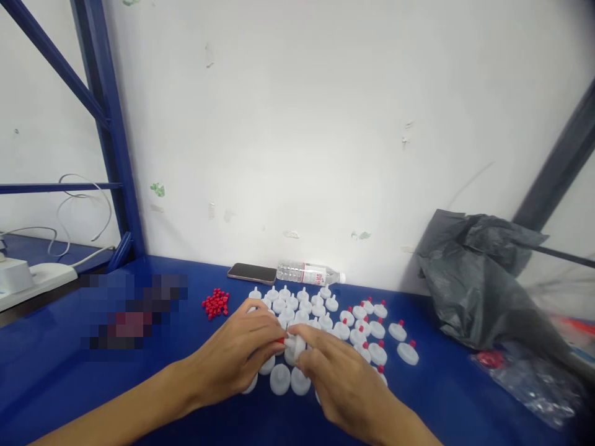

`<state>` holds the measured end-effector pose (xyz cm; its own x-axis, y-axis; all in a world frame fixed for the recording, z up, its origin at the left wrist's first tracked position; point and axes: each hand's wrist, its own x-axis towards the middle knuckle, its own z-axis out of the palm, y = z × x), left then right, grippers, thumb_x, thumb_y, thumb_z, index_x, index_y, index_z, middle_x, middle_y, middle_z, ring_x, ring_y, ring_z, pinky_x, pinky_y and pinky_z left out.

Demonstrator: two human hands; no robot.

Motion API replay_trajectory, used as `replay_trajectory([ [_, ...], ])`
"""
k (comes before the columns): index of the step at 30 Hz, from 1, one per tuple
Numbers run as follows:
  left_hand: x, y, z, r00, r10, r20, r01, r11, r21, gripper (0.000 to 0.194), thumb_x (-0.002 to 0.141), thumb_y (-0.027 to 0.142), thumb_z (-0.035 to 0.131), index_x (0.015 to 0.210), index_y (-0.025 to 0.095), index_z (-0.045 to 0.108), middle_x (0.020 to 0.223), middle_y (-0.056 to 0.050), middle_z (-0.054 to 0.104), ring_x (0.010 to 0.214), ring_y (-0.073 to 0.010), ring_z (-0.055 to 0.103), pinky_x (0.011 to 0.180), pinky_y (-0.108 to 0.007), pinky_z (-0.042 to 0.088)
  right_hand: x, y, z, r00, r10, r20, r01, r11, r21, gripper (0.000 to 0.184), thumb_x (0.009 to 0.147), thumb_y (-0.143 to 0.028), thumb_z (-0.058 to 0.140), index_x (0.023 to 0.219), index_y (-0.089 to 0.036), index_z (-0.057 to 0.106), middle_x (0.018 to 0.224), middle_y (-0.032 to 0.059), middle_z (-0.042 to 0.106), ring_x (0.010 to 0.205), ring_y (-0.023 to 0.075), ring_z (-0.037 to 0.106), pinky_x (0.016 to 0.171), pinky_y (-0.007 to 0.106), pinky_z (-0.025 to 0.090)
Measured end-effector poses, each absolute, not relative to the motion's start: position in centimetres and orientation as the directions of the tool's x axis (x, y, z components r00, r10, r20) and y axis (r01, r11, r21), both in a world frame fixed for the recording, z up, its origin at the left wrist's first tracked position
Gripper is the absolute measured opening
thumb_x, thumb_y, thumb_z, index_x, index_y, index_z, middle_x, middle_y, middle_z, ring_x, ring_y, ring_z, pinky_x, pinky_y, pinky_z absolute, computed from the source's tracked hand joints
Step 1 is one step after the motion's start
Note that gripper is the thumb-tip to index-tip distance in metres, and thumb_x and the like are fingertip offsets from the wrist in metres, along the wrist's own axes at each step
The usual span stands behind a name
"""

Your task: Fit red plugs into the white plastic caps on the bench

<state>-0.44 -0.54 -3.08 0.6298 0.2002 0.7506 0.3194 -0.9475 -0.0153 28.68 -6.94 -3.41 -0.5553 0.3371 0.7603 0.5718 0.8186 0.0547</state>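
My left hand [244, 344] pinches a small red cap at the spout tip of a white nozzle lid. That nozzle lid [300, 345] is gripped by its round base in my right hand [341, 368], tilted so the spout points left. Around and beneath both hands stand several uncapped white nozzle lids [280, 379], mostly upright with spouts up. To the right sit several white lids with red caps [377, 353] on their spouts. A pile of loose red caps [216, 303] lies left of my left hand.
A phone [252, 273] and a clear plastic bottle [309, 273] lie by the wall. On the right are a dark grey plastic bag [469, 272] and a clear bag [534, 384]. A white power strip [41, 282] is at far left, near a blue frame [111, 124].
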Motion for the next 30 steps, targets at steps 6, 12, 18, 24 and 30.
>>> replay_trajectory([
  [6, -2.9, 2.9, -2.1, 0.416, 0.407, 0.813, 0.578, -0.809, 0.11, 0.036, 0.127, 0.021, 0.057, 0.131, 0.029, 0.092, 0.117, -0.004, 0.101, 0.104, -0.0266, 0.095, 0.142, -0.06, 0.064, 31.1, -4.3, 1.2, -0.434, 0.444, 0.784, 0.723, 0.691, 0.009, 0.054, 0.105, -0.001, 0.06, 0.14, -0.033, 0.085, 0.151, 0.0152, 0.086, 0.101, 0.0266, 0.096, 0.081, 0.037, 0.084],
  [12, -6.7, 6.5, -1.3, 0.265, 0.803, 0.533, 0.793, -0.496, 0.353, 0.034, 0.121, 0.035, 0.064, 0.137, 0.023, 0.093, 0.119, -0.009, 0.097, 0.096, -0.0309, 0.094, 0.106, -0.046, 0.073, 34.5, 0.7, 1.0, -0.161, 0.663, 0.731, 0.823, 0.499, -0.272, 0.039, 0.127, -0.033, 0.054, 0.135, -0.025, 0.091, 0.139, 0.0167, 0.089, 0.122, 0.0337, 0.093, 0.108, 0.053, 0.082],
  [18, -8.5, 8.0, -1.2, 0.455, 0.816, 0.357, 0.832, -0.533, 0.157, 0.02, 0.108, 0.019, 0.077, 0.094, 0.025, 0.089, 0.104, -0.01, 0.09, 0.106, -0.0364, 0.082, 0.097, -0.043, 0.058, 37.0, 0.8, -1.2, -0.165, 0.79, 0.59, 0.849, 0.419, -0.323, 0.037, 0.122, -0.043, 0.061, 0.137, -0.035, 0.095, 0.136, 0.0115, 0.099, 0.136, 0.0392, 0.091, 0.131, 0.066, 0.072],
  [24, -9.2, 7.0, 0.0, 0.564, 0.788, 0.245, 0.786, -0.604, 0.135, 0.019, 0.104, 0.011, 0.084, 0.093, 0.027, 0.086, 0.098, -0.006, 0.086, 0.1, -0.0328, 0.073, 0.095, -0.04, 0.047, 37.1, 0.6, -0.4, -0.122, 0.889, 0.441, 0.856, 0.319, -0.406, 0.047, 0.114, -0.044, 0.072, 0.155, -0.033, 0.089, 0.133, 0.008, 0.101, 0.133, 0.0382, 0.095, 0.128, 0.061, 0.072],
  [30, -8.8, 5.7, 2.1, 0.572, 0.817, 0.065, 0.807, -0.575, 0.135, 0.02, 0.109, 0.011, 0.08, 0.098, 0.026, 0.086, 0.105, -0.004, 0.09, 0.102, -0.0308, 0.077, 0.098, -0.039, 0.044, 36.9, 0.5, 0.2, -0.196, 0.905, 0.377, 0.827, 0.359, -0.433, 0.027, 0.114, -0.039, 0.069, 0.11, -0.031, 0.094, 0.118, 0.0083, 0.103, 0.114, 0.0352, 0.098, 0.119, 0.056, 0.076],
])
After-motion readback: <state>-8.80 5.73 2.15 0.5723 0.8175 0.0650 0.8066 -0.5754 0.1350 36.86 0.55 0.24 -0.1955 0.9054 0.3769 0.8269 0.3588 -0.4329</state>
